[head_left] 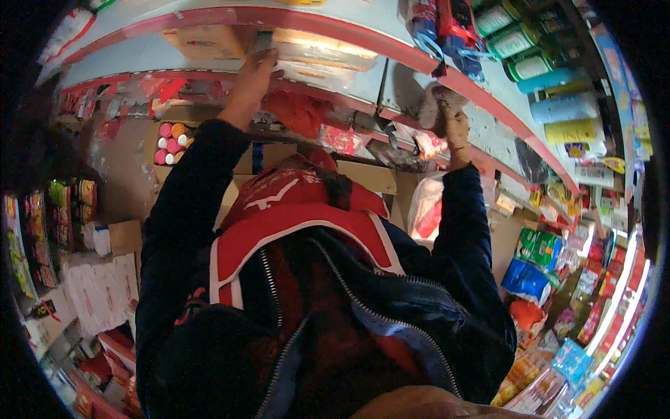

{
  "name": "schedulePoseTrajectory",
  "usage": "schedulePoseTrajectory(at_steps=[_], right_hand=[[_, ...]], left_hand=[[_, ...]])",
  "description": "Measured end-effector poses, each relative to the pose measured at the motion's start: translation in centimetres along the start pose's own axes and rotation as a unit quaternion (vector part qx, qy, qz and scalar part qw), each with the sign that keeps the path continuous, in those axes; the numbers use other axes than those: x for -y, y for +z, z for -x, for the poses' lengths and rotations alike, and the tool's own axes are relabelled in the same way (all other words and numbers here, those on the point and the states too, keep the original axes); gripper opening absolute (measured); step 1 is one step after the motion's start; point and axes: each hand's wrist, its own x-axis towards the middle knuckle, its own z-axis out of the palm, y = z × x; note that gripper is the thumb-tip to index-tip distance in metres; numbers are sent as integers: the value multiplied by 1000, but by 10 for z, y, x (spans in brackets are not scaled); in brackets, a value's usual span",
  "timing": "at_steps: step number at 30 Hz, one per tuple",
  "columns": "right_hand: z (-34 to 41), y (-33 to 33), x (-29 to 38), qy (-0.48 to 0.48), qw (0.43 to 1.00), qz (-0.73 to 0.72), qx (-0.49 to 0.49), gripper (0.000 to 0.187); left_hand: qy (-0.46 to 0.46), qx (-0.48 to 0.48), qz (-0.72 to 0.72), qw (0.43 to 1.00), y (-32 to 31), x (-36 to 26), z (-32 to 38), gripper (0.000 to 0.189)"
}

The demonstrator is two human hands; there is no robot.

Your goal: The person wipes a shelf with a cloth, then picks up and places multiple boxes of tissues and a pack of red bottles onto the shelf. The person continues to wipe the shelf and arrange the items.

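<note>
My left hand (256, 78) reaches onto a white shelf with a red edge, its fingers by a small dark-topped item (263, 41) between two cardboard boxes; whether it grips that item is not clear. The brown box (201, 42) stands to its left and a brightly lit box (324, 50) to its right. Farther right, my right hand (454, 118) is closed on a crumpled greyish cloth (433, 107), which lies against the same shelf's surface. A dark stain or shadow (403, 86) shows on the shelf beside the cloth.
The upper shelf's red edge (314, 23) runs above both hands. Green-labelled containers (510, 34) and bottles stand at the upper right. Below the shelf are plastic-wrapped goods (343, 139) and a carton of bottles with coloured caps (170, 142). Packaged goods (539, 246) line the right side.
</note>
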Motion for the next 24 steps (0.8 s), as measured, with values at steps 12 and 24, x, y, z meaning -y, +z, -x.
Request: schedulePoseTrajectory(at_steps=[12,24], right_hand=[[-20,188,90,-145,980,46,127,60],[-4,192,82,41,947,-253,196,67]], left_hand=[[180,175,-226,941,-15,5,-51,50],[266,205,-141,931,-13,22,-43,52]])
